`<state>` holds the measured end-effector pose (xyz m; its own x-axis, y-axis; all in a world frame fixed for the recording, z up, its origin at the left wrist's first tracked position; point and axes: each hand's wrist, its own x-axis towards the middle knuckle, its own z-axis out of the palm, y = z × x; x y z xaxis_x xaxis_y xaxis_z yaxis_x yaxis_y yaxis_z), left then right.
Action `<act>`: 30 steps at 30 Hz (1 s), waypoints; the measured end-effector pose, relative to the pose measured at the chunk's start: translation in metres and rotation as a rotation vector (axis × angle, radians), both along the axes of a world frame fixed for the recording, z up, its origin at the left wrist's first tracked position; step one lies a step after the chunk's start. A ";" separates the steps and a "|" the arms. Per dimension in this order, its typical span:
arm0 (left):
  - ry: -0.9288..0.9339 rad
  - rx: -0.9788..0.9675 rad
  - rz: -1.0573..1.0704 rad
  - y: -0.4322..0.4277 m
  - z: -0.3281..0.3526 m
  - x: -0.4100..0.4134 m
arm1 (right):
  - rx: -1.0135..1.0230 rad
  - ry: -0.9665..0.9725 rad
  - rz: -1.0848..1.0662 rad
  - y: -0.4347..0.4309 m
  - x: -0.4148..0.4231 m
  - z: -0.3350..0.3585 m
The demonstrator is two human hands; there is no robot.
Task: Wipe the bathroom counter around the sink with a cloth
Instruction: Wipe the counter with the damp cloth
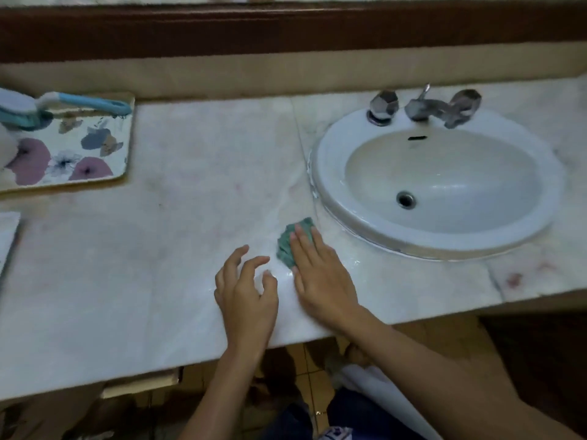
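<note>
The pale marble surface [190,173] runs wide across the view, and the white oval sink [327,173] is set into its right half. A flowered tray [63,147] sits far off at the back left, well apart from the work.

The right hand [320,274] lies flat with its fingers straight and close together, pressing the cloth down. The left hand [247,290] is just beside it on the left. Its fingers are loosely curled and hold nothing; whether the tips touch the surface I cannot tell.

The green cloth [286,246] is bunched under the right fingers and shows past them ahead and to the left. It lies near the sink's front-left curve but apart from the rim.

From the cloth, the rim lies ahead and to the right. The right hand is already on the cloth and nearer the sink, so following the rim's curve is likely its job. The marble near the hands has a wet sheen.
</note>
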<state>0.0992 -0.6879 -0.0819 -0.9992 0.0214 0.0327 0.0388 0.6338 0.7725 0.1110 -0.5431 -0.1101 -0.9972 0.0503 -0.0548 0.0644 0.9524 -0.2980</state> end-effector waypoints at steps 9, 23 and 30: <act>-0.025 0.043 -0.391 0.110 0.005 0.013 | 0.107 0.026 -0.127 0.165 0.151 0.002; 0.077 -0.122 -0.879 0.345 0.018 0.039 | 0.014 0.065 -0.446 0.383 0.214 -0.002; 0.034 -0.366 -0.924 0.432 -0.002 0.034 | -0.038 0.070 -0.621 0.485 0.188 -0.003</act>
